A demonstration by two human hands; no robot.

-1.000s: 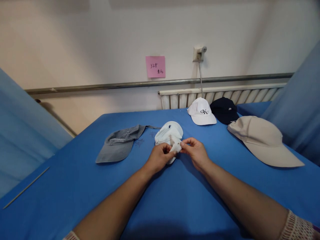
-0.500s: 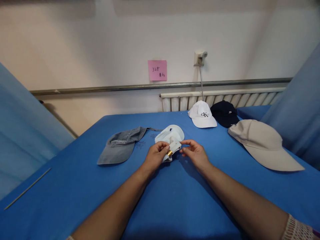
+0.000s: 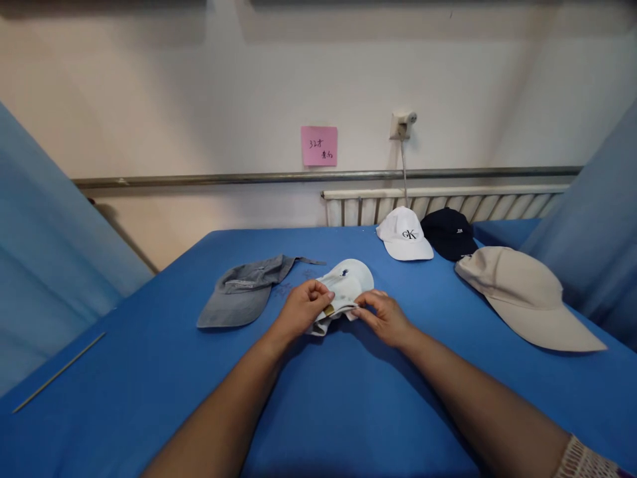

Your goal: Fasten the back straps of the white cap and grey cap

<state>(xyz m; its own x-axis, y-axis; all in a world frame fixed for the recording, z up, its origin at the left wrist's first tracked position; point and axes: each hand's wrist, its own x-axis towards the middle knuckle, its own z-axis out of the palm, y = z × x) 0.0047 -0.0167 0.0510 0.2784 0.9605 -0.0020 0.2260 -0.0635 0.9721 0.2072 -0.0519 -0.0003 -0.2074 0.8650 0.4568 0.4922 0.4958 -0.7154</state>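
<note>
A pale, whitish baseball cap [image 3: 351,282] with a small dark blue emblem lies in the middle of the blue-covered table, its back strap toward me. My left hand [image 3: 304,307] pinches the strap beside a gold-coloured buckle [image 3: 329,310]. On the other side, my right hand [image 3: 382,317] grips the strap's right part between thumb and fingers. Just left of the pale cap rests a grey cap [image 3: 243,289], its strap trailing toward the pale one.
On the blue table cover [image 3: 343,411], a white cap [image 3: 405,234], a dark navy cap [image 3: 448,232] and a large beige cap [image 3: 527,295] sit at the right. A thin stick [image 3: 60,372] lies at the left. Behind are a radiator [image 3: 365,209] and a metal rail [image 3: 239,178].
My right fingers have closed on the strap, where they were more spread before. The strap and buckle have tilted and now lie lower against the cap. The view has shifted slightly.
</note>
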